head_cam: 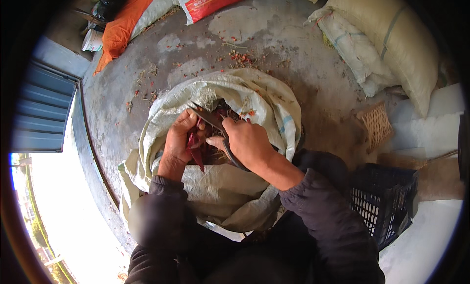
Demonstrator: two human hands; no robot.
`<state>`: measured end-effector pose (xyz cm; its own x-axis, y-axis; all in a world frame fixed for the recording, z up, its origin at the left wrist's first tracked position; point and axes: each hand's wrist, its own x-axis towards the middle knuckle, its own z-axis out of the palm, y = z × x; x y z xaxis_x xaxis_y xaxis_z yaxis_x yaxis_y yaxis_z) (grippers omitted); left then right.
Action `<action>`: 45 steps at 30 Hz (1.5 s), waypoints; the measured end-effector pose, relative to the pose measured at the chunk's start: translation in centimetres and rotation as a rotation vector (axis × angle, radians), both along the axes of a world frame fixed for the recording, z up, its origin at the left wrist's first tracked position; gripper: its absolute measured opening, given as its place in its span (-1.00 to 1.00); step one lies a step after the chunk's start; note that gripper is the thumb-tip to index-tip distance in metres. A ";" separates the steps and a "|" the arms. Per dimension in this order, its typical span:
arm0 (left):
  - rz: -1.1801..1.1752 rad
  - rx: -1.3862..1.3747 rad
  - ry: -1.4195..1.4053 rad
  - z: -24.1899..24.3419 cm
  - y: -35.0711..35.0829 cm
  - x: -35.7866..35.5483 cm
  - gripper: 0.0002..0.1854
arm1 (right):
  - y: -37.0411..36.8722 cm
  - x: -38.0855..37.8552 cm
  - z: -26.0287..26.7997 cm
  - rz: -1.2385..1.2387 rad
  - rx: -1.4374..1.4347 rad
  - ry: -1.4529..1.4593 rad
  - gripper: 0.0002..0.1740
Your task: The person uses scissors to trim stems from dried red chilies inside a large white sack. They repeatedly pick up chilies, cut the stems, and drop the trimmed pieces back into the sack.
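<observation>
My left hand [180, 137] holds dried red chili peppers [195, 148], their pods hanging below the fingers. In my right hand [246, 144] is a pair of scissors [207, 117], its dark blades reaching across toward the left fingertips. The blades look slightly apart. Both hands are over the mouth of a white woven sack [227, 185], whose rim is rolled down around them. Inside, more dark red peppers show between the hands, though my hands hide much of the contents. Bits of red and pale stem cling to the sack's inner side.
Scattered red scraps and stems [240, 58] lie on the concrete floor [191, 49]. Full woven sacks [396, 38] stand at upper right, and a dark plastic crate [385, 203] at lower right. An orange sack [123, 27] lies upper left, near a blue metal door [46, 108].
</observation>
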<state>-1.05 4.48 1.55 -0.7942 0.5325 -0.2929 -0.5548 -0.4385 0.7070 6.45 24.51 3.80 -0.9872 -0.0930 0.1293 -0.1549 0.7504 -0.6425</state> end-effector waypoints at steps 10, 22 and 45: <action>0.048 -0.577 0.114 -1.2 -1.8 -1.7 -0.65 | 2.4 -1.5 0.5 -0.170 -0.401 -0.033 -0.31; -0.511 -1.521 0.602 -14.8 -4.5 -0.3 -0.70 | 4.1 -1.2 1.7 -0.083 -0.516 -0.184 -0.11; 0.207 -0.120 -0.069 -1.0 -1.9 -0.1 -0.88 | 2.9 0.2 0.2 0.024 0.022 -0.080 -0.22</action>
